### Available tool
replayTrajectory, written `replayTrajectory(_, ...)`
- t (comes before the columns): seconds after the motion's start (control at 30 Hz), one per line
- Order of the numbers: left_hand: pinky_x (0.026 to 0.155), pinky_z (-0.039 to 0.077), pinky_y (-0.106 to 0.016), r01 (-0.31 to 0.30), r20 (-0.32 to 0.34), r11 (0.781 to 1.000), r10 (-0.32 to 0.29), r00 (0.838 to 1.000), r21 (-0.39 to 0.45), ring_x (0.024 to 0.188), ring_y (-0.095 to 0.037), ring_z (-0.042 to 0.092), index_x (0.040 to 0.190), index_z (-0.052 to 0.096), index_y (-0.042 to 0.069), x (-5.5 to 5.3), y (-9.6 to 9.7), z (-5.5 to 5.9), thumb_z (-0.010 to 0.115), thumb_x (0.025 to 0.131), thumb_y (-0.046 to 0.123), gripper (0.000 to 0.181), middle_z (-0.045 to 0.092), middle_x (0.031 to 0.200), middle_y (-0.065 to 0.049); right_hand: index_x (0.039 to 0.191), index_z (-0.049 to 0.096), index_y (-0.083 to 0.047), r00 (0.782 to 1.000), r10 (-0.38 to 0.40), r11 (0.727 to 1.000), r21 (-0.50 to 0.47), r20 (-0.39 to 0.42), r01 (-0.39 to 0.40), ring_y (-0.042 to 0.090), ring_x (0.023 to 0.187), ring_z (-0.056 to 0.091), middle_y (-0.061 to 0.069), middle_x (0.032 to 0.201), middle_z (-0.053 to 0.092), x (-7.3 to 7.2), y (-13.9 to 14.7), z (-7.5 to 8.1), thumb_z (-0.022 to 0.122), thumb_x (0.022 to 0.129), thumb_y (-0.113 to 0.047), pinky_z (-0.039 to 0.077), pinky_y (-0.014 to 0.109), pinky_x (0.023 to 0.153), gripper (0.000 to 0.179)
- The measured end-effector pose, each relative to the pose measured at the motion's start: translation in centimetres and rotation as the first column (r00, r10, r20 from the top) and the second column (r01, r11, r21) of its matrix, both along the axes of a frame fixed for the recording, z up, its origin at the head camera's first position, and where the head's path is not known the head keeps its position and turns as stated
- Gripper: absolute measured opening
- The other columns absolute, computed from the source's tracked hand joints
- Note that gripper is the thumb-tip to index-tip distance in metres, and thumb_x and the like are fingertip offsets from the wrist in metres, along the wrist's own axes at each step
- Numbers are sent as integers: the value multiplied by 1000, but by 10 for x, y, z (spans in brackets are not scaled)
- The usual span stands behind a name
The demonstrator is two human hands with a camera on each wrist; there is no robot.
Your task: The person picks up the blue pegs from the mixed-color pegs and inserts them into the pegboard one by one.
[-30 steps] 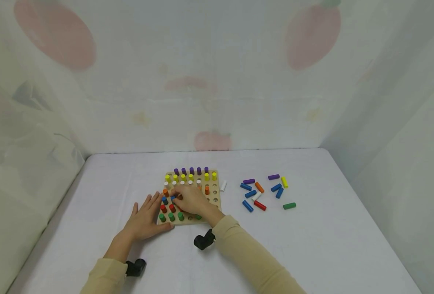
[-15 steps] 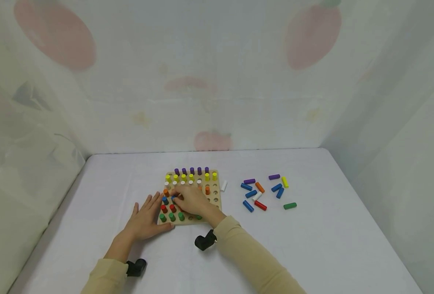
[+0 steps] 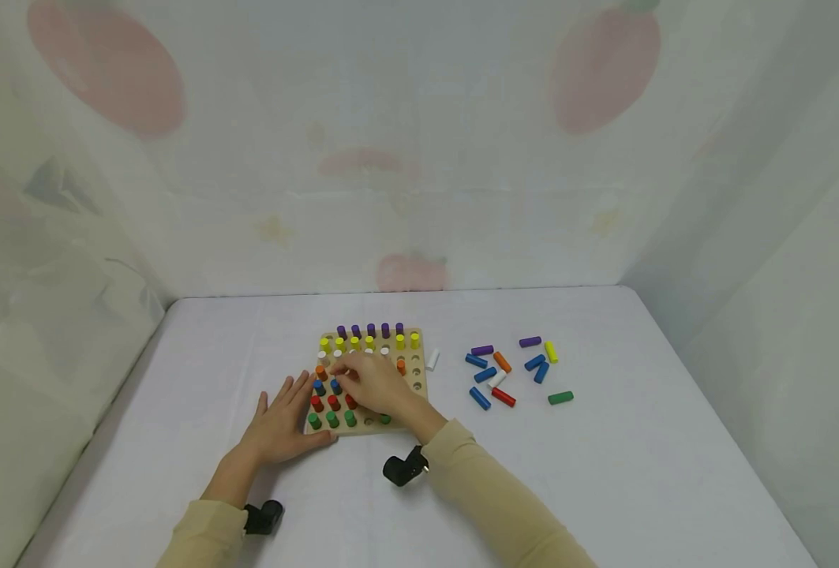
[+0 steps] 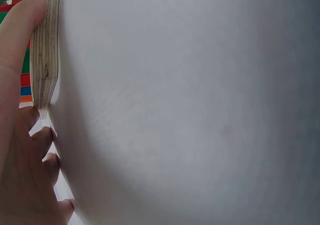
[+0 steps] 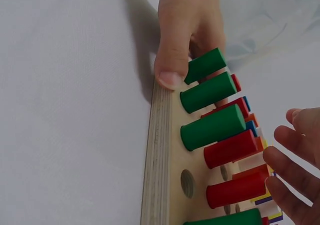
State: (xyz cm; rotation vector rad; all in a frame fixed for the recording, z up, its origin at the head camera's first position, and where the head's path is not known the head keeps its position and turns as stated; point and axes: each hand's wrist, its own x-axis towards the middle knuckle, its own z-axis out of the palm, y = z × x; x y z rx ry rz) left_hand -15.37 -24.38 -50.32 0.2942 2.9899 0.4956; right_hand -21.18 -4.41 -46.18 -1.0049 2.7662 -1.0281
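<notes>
Touching the pegboard on the white table, our left hand lies with fingers spread at its left side and thumb on its near edge. Our right hand hovers over the board, fingers loosely bent around nothing we can see, near a standing blue peg. We see rows running from green pegs nearest to purple pegs farthest; a white peg lies just right of the board, mixed loose pegs farther right.
</notes>
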Motion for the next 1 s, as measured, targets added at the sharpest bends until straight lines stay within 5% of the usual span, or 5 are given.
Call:
replayTrajectory(0.47, 103, 5, -69, -4, -3, 1000, 4, 1000, 8, 138, -40, 16, 147, 22, 9, 1, 1, 0, 62, 66, 72, 110, 22, 152, -14, 112, 64, -18, 999, 0, 996, -84, 36, 3, 2, 99, 58, -9, 112, 63, 11, 23, 8, 55, 93, -23, 47, 12, 81, 22)
replayTrajectory(1.0, 104, 3, -68, -10, 8, 1000, 10, 1000, 12, 139, -39, 15, 147, 21, 9, 1, 1, 0, 61, 66, 73, 111, 22, 152, -14, 116, 62, -14, 999, -26, 986, -165, 19, 29, 6, 97, 59, -6, 110, 63, 22, 60, 10, 55, 93, -22, 51, 23, 83, 26)
